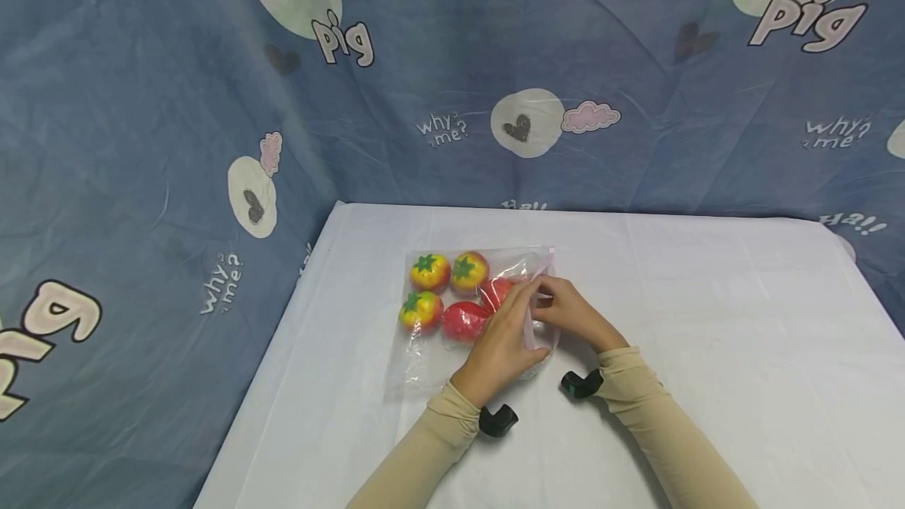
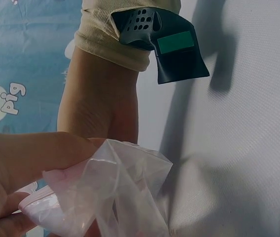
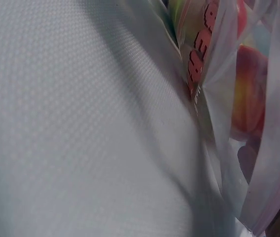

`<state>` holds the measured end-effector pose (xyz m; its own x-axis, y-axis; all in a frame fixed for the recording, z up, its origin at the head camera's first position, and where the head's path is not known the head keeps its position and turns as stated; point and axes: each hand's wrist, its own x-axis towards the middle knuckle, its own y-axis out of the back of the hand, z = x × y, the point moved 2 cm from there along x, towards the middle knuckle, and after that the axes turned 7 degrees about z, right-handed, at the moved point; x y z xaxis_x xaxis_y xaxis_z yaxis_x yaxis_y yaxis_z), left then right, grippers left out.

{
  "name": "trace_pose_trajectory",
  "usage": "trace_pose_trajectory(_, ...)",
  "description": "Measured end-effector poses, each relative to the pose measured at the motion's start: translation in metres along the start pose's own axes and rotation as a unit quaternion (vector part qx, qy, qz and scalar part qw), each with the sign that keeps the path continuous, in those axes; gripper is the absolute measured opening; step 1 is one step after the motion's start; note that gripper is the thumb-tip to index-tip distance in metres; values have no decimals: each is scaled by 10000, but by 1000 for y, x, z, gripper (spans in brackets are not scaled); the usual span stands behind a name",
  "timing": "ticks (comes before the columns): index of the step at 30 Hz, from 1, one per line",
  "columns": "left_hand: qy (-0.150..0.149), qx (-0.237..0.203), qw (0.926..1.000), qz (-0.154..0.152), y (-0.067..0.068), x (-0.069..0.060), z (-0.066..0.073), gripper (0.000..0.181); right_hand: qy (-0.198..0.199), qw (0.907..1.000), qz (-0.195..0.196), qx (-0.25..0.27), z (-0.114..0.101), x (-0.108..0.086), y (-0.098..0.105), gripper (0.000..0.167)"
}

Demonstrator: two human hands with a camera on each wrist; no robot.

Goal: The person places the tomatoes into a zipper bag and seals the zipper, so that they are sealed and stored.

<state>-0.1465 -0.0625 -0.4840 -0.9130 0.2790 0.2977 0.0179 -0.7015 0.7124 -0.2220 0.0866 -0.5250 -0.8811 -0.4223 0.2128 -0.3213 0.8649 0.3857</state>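
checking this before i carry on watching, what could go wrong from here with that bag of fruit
Two risks stand out. The thin bag shows folds and creases near its pink edge, so the plastic might bunch up or slip while the left hand and right hand work there. Also, if that end is open, which I can't tell, the round red fruits close to it could roll out should the bag get tilted.

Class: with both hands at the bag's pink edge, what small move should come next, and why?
Perhaps the right hand should press a short stretch of the pink edge together: the left hand is there too, fruit-shaped pieces lie inside the clear bag, and the left wrist view shows its plastic crumpled, not flat.
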Motion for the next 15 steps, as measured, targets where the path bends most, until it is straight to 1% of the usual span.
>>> trace_pose_trajectory(4, 3, -18, 10000, -23, 0, 0, 0, 104, 19, 10000, 20, -61, 0, 0, -1, 42)
trace_pose_trajectory(9, 34, -85, 9999, -48, -1, -1, -1, 103, -29, 10000, 18, 36, 0, 0, -2, 45)
trace_pose_trajectory(15, 30, -33, 10000, -53, -1, 0, -2, 103, -40, 10000, 31, 28, 0, -1, -2, 43)
